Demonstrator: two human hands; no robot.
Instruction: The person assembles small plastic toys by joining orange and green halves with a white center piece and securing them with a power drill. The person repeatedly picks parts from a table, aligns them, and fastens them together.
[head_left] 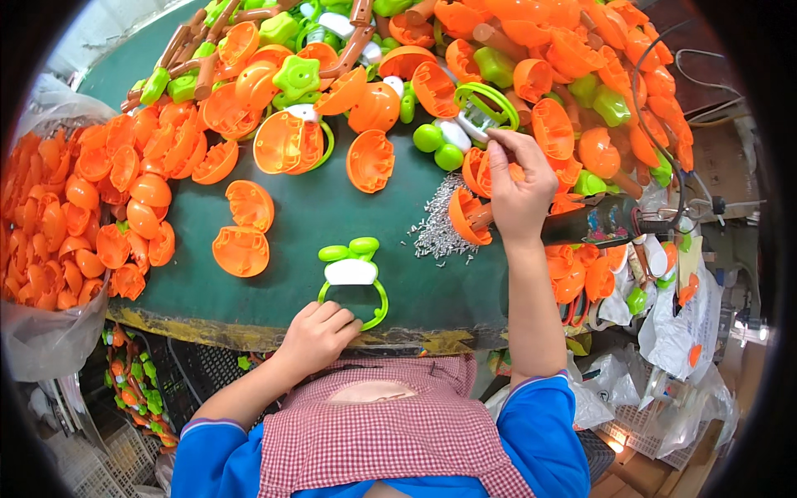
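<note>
At the table's front edge my left hand (322, 336) is closed, its fingers curled on the lower side of a light green ring (383, 305). A white oval piece (350, 272) and green rounded lobes (357, 251) top that ring. Farther off at right, my right hand (521, 178) has thumb and forefinger pinched together. Their tips meet the lower edge of another green ring with a white piece (475, 118); what lies between them is hidden. Beside the right wrist sits an orange half shell (469, 217) with a brown peg, next to a heap of small silver screws (444, 224).
Two orange half shells (242, 228) lie left of centre on the green table (307, 207). Orange shells, green stars and brown sticks pile up along the back (374, 104). A clear bag of orange shells (54, 224) stands at far left. Plastic bags (681, 324) hang at right.
</note>
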